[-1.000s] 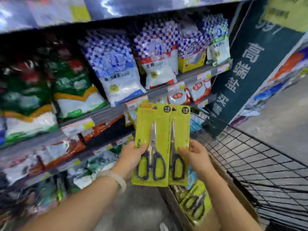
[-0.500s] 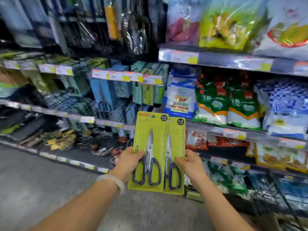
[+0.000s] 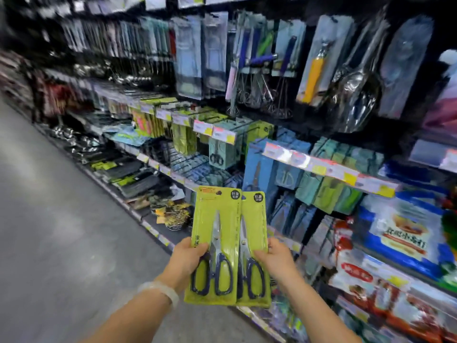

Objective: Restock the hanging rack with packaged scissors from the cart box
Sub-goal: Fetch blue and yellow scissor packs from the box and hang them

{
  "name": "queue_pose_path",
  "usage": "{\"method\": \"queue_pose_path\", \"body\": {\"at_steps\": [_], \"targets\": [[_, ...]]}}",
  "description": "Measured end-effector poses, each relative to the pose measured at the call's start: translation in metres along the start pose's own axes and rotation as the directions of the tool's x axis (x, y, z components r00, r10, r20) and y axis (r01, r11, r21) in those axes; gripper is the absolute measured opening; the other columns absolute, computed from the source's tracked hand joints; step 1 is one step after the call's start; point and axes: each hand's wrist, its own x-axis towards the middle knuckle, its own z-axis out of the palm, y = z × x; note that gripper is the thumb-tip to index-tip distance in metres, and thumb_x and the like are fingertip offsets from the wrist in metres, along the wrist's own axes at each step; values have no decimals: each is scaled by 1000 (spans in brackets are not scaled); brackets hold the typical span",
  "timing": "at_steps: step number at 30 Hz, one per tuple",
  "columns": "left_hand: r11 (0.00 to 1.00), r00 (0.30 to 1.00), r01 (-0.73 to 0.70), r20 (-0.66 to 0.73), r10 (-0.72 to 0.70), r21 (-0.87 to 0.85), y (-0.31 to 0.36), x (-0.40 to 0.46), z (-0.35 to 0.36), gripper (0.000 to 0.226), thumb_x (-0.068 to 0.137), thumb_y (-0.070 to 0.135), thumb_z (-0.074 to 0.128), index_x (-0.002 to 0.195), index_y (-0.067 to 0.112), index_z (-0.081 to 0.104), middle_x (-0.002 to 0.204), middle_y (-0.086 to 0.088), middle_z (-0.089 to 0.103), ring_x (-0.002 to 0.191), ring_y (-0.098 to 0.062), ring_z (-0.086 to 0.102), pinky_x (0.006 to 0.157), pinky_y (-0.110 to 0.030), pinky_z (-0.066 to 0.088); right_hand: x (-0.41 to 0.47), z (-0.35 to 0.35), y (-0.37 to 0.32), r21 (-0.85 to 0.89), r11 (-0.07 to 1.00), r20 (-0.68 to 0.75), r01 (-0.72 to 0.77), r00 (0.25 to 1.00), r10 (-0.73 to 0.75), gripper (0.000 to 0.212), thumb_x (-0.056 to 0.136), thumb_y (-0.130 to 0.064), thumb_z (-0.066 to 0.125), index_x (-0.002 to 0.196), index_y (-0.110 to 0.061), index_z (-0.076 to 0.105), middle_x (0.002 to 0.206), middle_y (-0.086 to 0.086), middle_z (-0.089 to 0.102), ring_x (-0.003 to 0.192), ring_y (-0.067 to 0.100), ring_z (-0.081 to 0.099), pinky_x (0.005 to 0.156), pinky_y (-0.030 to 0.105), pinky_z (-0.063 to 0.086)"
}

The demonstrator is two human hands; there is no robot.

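- Two packs of scissors sit at lower centre of the frame, held upright and side by side, right pack's edge tucked just behind the left one.
- Left pack: lime-green card blister pack with steel-bladed, dark-blue-handled scissors, blades pointing up.
- Right pack: matching lime-green card pack of scissors, same orientation, partly overlapped along its left edge.
- Left hand grips the left pack at its left edge, thumb across the front near the handles, fingers behind. White wristband on that wrist.
- Right hand grips the right pack at its right edge, thumb on the front, fingers wrapped behind.
- Both packs are in the air in front of the shelving, touching no hook.
- Hanging rack of peg hooks with blue and teal carded scissors is just above and right of the packs.
- More lime-green carded packs on hooks hang at centre left.
- Upper right: hanging steel ladles and scoops; upper centre: whisks.
- Right edge: bagged food packets on shelves.
- Grey concrete aisle floor fills the left side.
- Heavily motion-blurred; label text unreadable.
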Motion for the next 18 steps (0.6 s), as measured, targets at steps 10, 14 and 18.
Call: {"method": "queue_pose_path", "body": {"at_steps": [10, 14, 18], "targets": [[1000, 999, -5, -42, 6, 21, 70, 131, -24, 7, 93, 10, 57, 93, 10, 64, 93, -16, 71, 84, -30, 67, 87, -46, 55, 179, 34, -60, -13, 1000, -33, 8, 999, -8, 12, 85, -4, 60, 95, -10, 55, 101, 15, 65, 83, 23, 59, 77, 36, 50], [999, 999, 25, -28, -25, 25, 79, 168, -33, 12, 94, 13, 57, 104, 11, 63, 94, -15, 73, 89, -33, 69, 88, -51, 54, 227, 55, -73, -48, 999, -31, -10, 999, 8, 13, 87, -8, 60, 99, -10, 56, 102, 13, 65, 90, 29, 64, 80, 36, 52], [999, 999, 35, -23, -35, -8, 90, 196, -37, 11, 94, 12, 56, 104, 11, 61, 95, -17, 72, 91, -35, 69, 87, -51, 54, 260, 65, -95, -90, 995, -65, 47, 996, -53, 11, 89, -8, 57, 100, -9, 54, 101, 12, 62, 89, 26, 60, 73, 31, 48]]}}
